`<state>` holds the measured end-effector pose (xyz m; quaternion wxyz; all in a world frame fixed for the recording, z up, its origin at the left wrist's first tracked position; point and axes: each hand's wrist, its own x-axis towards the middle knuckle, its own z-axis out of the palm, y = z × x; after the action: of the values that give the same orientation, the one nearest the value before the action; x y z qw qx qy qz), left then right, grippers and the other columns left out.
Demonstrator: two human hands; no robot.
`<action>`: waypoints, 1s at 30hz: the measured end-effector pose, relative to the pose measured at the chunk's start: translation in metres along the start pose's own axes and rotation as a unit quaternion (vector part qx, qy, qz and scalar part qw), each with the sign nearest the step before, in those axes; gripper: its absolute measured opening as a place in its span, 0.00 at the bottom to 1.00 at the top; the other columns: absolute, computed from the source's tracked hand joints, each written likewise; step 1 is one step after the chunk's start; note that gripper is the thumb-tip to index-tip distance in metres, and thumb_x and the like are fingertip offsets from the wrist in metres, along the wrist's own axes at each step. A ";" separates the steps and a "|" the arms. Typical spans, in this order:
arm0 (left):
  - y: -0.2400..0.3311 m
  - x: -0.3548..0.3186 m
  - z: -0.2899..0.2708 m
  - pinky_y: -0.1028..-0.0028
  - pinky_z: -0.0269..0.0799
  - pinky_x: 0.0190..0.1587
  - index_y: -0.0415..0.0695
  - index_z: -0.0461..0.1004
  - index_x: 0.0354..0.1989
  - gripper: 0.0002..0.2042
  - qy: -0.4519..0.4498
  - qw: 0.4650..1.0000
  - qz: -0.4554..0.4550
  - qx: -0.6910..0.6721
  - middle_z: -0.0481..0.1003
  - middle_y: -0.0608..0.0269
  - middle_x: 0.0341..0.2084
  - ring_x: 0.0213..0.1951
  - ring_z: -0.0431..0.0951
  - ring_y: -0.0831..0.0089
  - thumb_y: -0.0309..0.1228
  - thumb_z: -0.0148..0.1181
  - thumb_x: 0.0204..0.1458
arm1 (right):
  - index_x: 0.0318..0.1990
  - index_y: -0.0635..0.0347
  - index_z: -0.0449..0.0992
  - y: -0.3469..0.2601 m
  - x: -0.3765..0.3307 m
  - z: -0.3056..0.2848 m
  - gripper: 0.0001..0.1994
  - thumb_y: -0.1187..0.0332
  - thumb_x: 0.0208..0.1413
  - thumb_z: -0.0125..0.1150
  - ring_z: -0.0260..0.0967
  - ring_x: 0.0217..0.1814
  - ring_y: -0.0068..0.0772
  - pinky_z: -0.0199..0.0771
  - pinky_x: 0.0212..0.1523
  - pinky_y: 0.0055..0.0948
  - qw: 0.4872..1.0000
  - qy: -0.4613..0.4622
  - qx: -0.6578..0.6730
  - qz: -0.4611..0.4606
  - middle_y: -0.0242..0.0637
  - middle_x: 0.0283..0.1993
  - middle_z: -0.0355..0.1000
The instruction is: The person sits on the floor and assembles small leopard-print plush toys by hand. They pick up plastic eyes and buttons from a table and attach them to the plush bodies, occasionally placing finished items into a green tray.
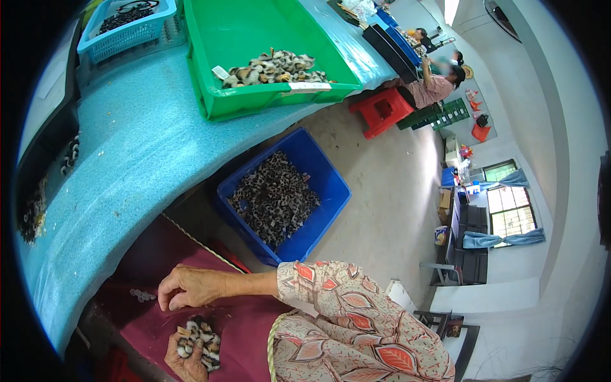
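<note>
At the lower edge, my left hand (186,364) is closed round a bundle of fluffy black, white and tan plush pieces (202,342). Just above it, my right hand (194,286) reaches in from the right, its fingers curled down toward the thumb. Whatever those fingertips may hold is too small to make out. Beside them, a cluster of small clear ring-like bits (141,295) lies on the maroon apron (248,318) over my lap.
A blue bin (328,191) full of black-and-white plush pieces stands on the floor. On the blue-covered table (140,140) are a green tray (254,32) with similar pieces and a light-blue basket (124,32) of dark bits. Farther off are a red stool (382,109) and a seated person (433,86).
</note>
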<state>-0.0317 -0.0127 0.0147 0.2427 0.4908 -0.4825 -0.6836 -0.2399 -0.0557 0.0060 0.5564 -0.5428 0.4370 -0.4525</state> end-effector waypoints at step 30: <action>-0.008 -0.029 -0.062 0.78 0.71 0.33 0.37 0.70 0.39 0.10 0.027 0.996 -0.017 0.083 0.73 0.61 0.29 0.30 0.73 0.73 0.31 0.51 0.55 | 0.27 0.65 0.70 0.018 -0.044 0.087 0.04 0.76 0.45 0.59 0.68 0.22 0.34 0.63 0.25 0.33 1.000 -0.011 0.017 0.012 0.41 0.22 0.68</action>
<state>0.0378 -0.0120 0.0167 0.2024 0.5360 -0.5222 -0.6317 -0.1637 0.0050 -0.0099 0.5758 -0.5330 0.4292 -0.4474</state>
